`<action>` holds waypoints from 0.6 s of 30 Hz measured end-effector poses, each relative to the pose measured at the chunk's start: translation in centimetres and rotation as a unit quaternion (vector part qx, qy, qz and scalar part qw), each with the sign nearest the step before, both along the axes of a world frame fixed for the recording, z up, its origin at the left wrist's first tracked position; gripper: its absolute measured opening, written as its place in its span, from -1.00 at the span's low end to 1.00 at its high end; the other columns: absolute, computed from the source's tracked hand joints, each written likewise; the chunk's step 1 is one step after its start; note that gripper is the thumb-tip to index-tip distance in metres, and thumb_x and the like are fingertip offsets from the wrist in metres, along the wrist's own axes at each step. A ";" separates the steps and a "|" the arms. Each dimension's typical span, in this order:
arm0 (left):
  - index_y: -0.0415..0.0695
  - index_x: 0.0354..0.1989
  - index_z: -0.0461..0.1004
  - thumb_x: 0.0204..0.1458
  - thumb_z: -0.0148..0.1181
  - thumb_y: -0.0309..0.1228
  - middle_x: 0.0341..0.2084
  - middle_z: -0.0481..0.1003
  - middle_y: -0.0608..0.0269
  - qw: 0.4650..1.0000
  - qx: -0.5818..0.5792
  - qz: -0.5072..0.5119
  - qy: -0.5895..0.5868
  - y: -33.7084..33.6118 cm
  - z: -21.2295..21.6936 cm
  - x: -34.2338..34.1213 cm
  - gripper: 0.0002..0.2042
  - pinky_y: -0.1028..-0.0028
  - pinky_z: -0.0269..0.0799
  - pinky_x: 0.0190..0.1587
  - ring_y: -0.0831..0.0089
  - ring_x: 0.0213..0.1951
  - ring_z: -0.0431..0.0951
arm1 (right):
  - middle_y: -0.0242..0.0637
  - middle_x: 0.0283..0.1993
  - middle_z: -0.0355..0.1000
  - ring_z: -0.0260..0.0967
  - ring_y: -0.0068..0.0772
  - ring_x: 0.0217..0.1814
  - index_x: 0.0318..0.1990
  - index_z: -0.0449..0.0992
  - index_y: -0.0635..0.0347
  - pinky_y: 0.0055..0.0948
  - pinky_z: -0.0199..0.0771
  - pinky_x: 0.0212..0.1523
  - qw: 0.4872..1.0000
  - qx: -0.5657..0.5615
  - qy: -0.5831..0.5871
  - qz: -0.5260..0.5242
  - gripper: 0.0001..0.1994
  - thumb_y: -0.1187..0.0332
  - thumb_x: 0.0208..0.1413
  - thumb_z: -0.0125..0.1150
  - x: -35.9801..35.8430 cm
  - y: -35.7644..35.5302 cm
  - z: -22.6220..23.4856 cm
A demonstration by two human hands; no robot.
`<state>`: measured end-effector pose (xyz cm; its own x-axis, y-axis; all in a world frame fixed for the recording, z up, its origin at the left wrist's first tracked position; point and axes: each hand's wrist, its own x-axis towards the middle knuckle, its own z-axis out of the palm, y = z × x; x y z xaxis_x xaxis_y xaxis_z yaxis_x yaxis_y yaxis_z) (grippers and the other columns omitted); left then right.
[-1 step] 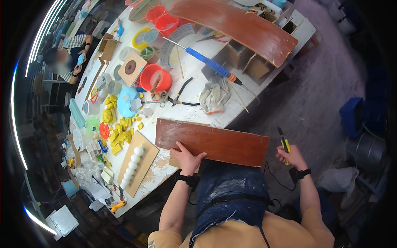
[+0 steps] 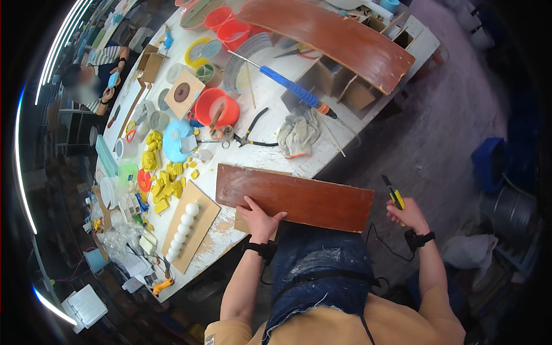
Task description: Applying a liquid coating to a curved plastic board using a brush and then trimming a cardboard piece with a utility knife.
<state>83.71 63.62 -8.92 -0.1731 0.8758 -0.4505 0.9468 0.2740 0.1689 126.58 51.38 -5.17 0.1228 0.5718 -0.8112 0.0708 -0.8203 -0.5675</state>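
A reddish-brown wooden board (image 2: 310,201) lies at the table's near edge and juts past it to the right, with a paler piece partly hidden beneath. On top of the board rests my left hand (image 2: 260,221), its thumb spread from the fingers. Off the board's right end, my right hand (image 2: 409,214) is closed around a yellow and black utility knife (image 2: 394,195). The knife's blade end points up and slightly left, apart from the board.
A tan board (image 2: 210,213) carries a row of white balls (image 2: 181,233). Yellow chunks (image 2: 167,187), a red bucket (image 2: 221,118), pliers (image 2: 247,140), a glove (image 2: 299,135) and a blue-handled tool (image 2: 290,86) lie beyond. A larger brown board (image 2: 345,40) spans boxes. Another person (image 2: 95,80) sits left.
The knife in my right hand has shifted very slightly left, its blade end tilting a bit more leftward. My left hand stays in place on the board.
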 end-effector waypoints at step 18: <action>-0.17 0.45 -0.26 -0.50 0.61 0.05 0.09 0.01 -0.63 0.999 0.010 -0.001 0.049 1.5 1.0 0.4 0.37 0.14 0.24 0.20 -0.39 0.08 0.28 | 0.15 -0.25 0.49 0.44 0.23 -0.15 0.14 0.33 0.23 0.07 0.40 -0.12 0.819 0.377 -0.127 0.413 -0.61 0.39 0.14 0.07 -21.4 24.4 -0.5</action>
<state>84.12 65.13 -7.93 -0.2139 0.8846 -0.4144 0.9593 0.2702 0.0816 105.17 75.80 -5.63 -0.4487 0.8718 -0.1966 0.6198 0.1451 -0.7712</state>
